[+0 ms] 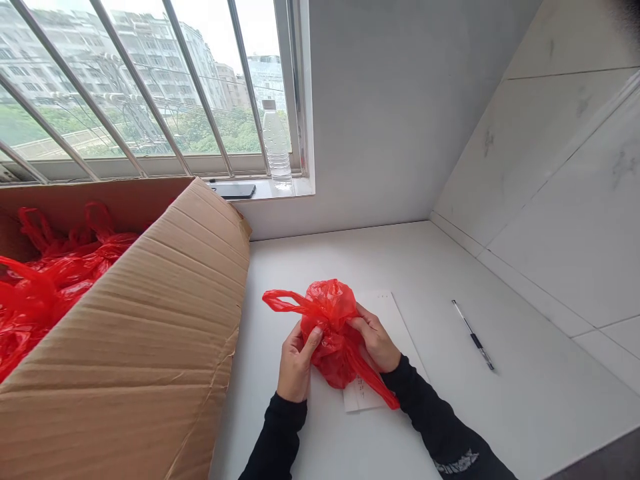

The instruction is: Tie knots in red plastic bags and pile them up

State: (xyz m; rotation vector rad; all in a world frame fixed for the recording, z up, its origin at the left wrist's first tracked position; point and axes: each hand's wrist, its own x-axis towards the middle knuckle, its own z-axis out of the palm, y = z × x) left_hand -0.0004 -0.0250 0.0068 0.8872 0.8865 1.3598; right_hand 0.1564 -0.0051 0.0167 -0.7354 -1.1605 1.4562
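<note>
A plain room high up in a city block, used as a small packing corner. The barred window (125,87) looks out on apartment buildings (150,60) and trees (210,133); a water bottle (276,143) and a phone (234,191) sit on its sill (295,189). A white counter (525,400) meets a tiled wall (565,200), carrying a big cardboard box (165,320) full of red plastic bags (45,280), one red bag (330,313) taken out, a sheet of paper (395,320) and a pen (473,335)

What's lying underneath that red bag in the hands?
A white paper sheet lies on the table under the red bag, which the left hand and right hand grip. Bag and hands cover its middle.
</note>
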